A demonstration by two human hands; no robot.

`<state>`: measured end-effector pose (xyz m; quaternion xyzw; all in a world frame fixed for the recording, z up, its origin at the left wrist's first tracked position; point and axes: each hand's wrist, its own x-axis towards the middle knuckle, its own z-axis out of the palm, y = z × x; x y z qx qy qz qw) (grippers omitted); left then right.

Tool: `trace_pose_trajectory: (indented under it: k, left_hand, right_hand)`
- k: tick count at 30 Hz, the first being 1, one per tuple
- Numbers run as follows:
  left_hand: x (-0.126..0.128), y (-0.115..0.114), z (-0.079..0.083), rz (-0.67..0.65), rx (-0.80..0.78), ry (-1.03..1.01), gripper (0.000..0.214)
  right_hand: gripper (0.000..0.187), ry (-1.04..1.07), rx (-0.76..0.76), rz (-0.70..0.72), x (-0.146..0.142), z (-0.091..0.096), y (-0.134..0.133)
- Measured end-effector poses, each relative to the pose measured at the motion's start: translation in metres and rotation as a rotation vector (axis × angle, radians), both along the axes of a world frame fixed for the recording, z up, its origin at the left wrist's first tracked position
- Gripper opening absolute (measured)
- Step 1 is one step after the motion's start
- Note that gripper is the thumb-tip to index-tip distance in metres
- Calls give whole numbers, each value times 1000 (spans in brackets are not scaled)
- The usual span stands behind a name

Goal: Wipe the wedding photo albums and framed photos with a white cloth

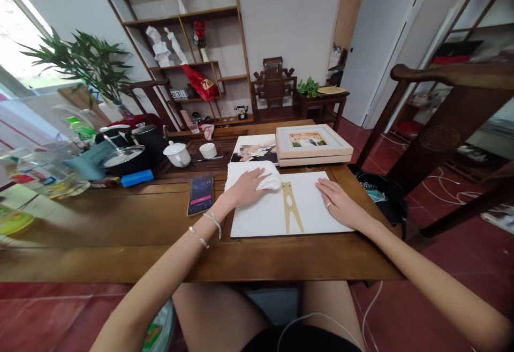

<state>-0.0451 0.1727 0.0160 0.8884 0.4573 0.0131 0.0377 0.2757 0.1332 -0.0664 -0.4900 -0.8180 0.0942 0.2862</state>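
A left hand (249, 187), grip flattened over a white cloth (272, 182), lies nearer than the flat, empty right hand (336, 202) to the forked gold piece (286, 212) running front to back between them on a white board (257, 222).

Qty check: hands came to 2, i.e. 1 left hand (247, 187) & 1 right hand (341, 204), the latter w/ 1 ring (329, 204). On the tabletop (193, 258) were 1 white cloth (270, 181), 1 white board (263, 217), 1 forked tan strip (296, 211), 1 smartphone (201, 195), 1 framed photo (311, 141) (layers under it were too unclear to count), 1 unframed photo print (252, 151), 1 lidded white pot (176, 155), 1 white cup (208, 151) & 1 blue block (137, 178). Dark wooden chairs (445, 127) numbered 3. White sculptures (159, 49): there were 2. Leafy plants (308, 88) made 2; flower vases (203, 54) on the shelf unit (209, 13), also 2. Misc.: 1 red bag (201, 81), 1 old-style tel. (241, 112) & 1 door (381, 46) showed.
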Motion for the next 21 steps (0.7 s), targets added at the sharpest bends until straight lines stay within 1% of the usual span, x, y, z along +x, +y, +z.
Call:
trace_pose_trajectory:
  k: [3,6,8,10,11,12,14,17,21]
  left_hand:
    - [3,-28,-3,-16,-12,23,56]
    - [0,-70,3,-99,-71,23,56]
    - [-4,-98,9,-142,-91,24,59]
    - [-7,-116,13,-175,-96,2,62]
    - [-8,-121,14,-182,-91,-12,62]
    - [-9,-122,14,-181,-81,-24,62]
    - [-10,-114,13,-160,-46,-40,65]
    - [-10,-87,9,-108,-6,-25,73]
    - [-9,-45,5,-59,-50,14,74]
  right_hand:
    - [47,-2,-7,-5,0,0,0]
    - [47,-3,3,0,0,-1,0]
    - [46,2,19,7,0,-2,0]
    - [46,9,37,12,0,-3,1]
    - [46,11,45,13,1,-4,1]
    - [46,11,50,13,1,-4,1]
    - [46,7,48,12,1,-4,2]
    - [45,2,34,7,1,-2,1]
    - [46,-5,28,0,1,-1,0]
